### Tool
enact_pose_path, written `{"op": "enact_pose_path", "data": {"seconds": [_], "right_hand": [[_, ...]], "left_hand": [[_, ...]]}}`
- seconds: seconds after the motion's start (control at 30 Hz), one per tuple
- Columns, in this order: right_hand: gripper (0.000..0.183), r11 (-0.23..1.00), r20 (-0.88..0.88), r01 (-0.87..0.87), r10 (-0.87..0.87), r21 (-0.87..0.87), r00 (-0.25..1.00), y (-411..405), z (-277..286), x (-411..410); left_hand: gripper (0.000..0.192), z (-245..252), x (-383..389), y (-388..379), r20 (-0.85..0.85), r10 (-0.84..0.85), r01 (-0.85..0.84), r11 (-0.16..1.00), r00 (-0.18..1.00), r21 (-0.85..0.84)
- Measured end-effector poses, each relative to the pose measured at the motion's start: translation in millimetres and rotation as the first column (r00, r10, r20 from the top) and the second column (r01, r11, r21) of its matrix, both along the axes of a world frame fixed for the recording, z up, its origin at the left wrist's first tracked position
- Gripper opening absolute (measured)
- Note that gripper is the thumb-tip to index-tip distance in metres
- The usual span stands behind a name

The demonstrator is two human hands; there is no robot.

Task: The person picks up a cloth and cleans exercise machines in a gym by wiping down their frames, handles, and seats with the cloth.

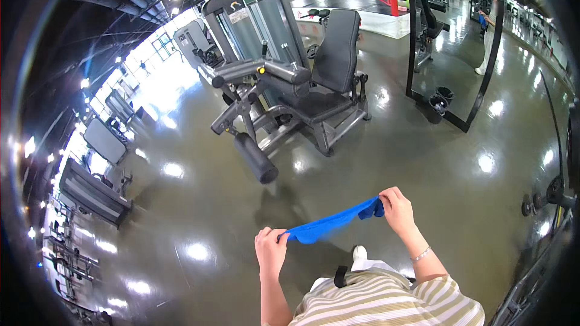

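Note:
A blue cloth (324,225) is stretched in the air between my two hands, in front of my striped shirt. My left hand (271,246) pinches its left end between thumb and fingers. The cloth's right end, bunched and drooping a little, is gripped by my right hand (397,210), which is held farther forward. A bracelet is on the right wrist. Below the cloth the glossy floor and one white shoe (360,253) show.
Ahead stands a leg exercise machine with a black padded seat (315,102) and a roller pad (256,158). A framed mirror (453,50) and a waste bin (442,98) are at the right. More gym machines (95,190) line the left; a boxing ring (353,4) lies beyond.

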State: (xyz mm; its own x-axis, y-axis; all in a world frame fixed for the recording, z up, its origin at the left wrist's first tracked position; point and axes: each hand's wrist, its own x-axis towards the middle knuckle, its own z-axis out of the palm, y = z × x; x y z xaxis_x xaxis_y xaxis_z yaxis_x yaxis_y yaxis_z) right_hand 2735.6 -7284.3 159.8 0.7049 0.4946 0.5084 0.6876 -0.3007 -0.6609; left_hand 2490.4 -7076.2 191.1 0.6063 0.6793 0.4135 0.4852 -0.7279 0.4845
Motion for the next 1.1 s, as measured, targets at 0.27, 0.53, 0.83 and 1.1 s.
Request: {"op": "enact_pose_path", "data": {"seconds": [0.27,0.53,0.83,1.1], "right_hand": [[0.007,0.996,0.047,0.018,-0.022,0.091,0.999,145.0,20.0,139.5],[0.009,0.938,-0.522,-0.010,0.201,0.346,0.829,267.4,-8.7,247.4],[0.008,0.895,-0.333,-0.019,0.185,0.446,0.925,394.4,33.9,371.3],[0.009,0.706,-0.078,-0.170,0.305,0.688,0.949,502.8,102.6,456.6]], "left_hand": [[0.008,1.4,147.1,86.5,0.242,0.381,-0.247,0.861,0.892,-0.444],[0.009,-47.4,287.3,222.7,0.498,0.380,0.046,0.759,0.779,-0.650],[0.012,3.9,411.4,337.4,0.709,0.359,0.339,0.690,0.608,-0.640],[0.013,69.0,502.3,422.4,0.830,0.291,0.282,0.843,0.476,-0.458]]}}
